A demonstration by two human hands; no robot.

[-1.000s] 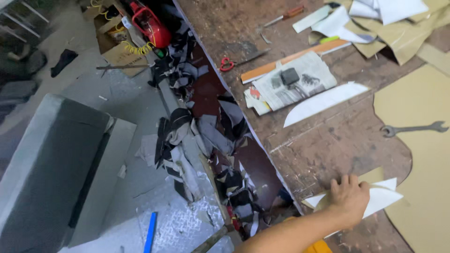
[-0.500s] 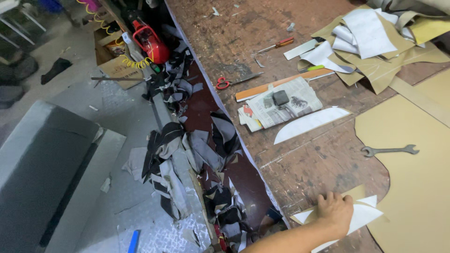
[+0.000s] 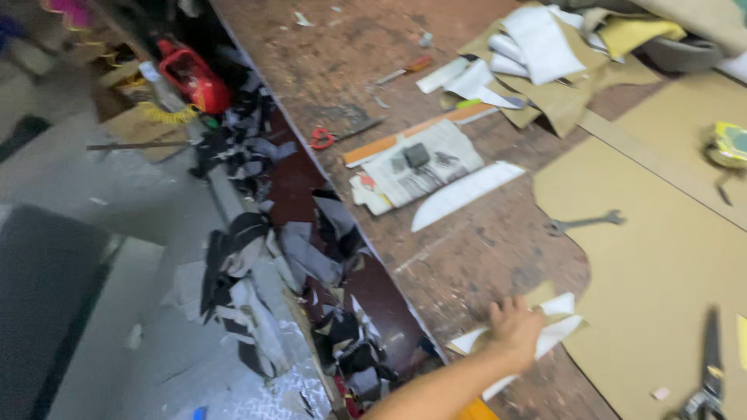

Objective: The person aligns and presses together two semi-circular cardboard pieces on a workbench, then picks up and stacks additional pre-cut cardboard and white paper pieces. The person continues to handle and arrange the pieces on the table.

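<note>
One hand (image 3: 515, 325) lies flat, fingers spread, pressing the white paper pieces (image 3: 554, 330) on the worn counter (image 3: 467, 257). A wrench (image 3: 585, 223) lies at its one o'clock, on the tan cardboard sheet (image 3: 669, 257); the other hand is out of sight.

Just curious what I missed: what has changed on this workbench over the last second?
Little: the left hand stays pressed on the white paper pieces at the bench's near edge. Only the camera swung right, revealing more tan cardboard. The wrench, red-handled scissors and newspaper lie unmoved.

Left hand (image 3: 515, 327) presses white sheets (image 3: 556, 330) on workbench (image 3: 482, 257).
</note>
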